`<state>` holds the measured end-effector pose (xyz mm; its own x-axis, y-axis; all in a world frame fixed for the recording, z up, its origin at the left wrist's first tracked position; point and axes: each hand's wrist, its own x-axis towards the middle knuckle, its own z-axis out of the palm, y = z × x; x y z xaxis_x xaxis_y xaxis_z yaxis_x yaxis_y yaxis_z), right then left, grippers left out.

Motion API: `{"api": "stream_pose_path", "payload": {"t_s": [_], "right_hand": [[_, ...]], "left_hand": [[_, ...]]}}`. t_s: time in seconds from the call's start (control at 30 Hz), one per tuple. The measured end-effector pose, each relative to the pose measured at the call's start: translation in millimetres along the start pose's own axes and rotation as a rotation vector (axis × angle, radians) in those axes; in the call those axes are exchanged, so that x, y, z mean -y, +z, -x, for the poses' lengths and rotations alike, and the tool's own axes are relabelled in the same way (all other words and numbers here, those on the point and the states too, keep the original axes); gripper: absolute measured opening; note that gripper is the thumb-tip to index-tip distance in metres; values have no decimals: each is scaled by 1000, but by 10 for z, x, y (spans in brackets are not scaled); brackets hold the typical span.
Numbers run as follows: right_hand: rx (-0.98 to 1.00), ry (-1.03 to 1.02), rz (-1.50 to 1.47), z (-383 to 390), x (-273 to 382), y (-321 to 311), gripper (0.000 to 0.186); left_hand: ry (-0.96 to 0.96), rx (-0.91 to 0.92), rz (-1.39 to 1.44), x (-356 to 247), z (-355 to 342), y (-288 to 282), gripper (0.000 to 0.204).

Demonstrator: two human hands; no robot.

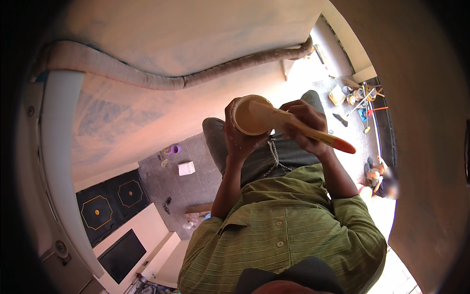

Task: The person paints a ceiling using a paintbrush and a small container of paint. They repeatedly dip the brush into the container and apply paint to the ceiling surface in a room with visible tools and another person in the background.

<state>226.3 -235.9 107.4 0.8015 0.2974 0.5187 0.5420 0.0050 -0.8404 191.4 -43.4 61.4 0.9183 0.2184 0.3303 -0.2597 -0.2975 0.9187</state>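
Two hands show in the head view. Our left hand [239, 141] is wrapped round a round tub [247, 128], its open mouth facing up at us; our right hand [311, 120] is closed on a brush [318, 134], fingers together about the handle. The tub lies just left of the right-hand grip. The brush's long axis slants from over that mouth, left and far, to the handle's red end, right and near. Its broad end overlaps the opening, though from above we cannot tell whether it dips inside or only hangs over.
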Motion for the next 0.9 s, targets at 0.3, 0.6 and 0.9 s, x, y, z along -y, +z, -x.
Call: {"api": "stream_pose_path", "payload": {"t_s": [0.3,0.6,0.9], "right_hand": [[102,-35,221,-12,-61,9,17],[18,79,242,181,-231,159,21],[-47,82,172,344,-431,264,22]], "left_hand": [[44,-35,-19,256,37,103,87],[22,-96,123,825,222,319,94],[50,-99,63,1004,287,370,92]]}}
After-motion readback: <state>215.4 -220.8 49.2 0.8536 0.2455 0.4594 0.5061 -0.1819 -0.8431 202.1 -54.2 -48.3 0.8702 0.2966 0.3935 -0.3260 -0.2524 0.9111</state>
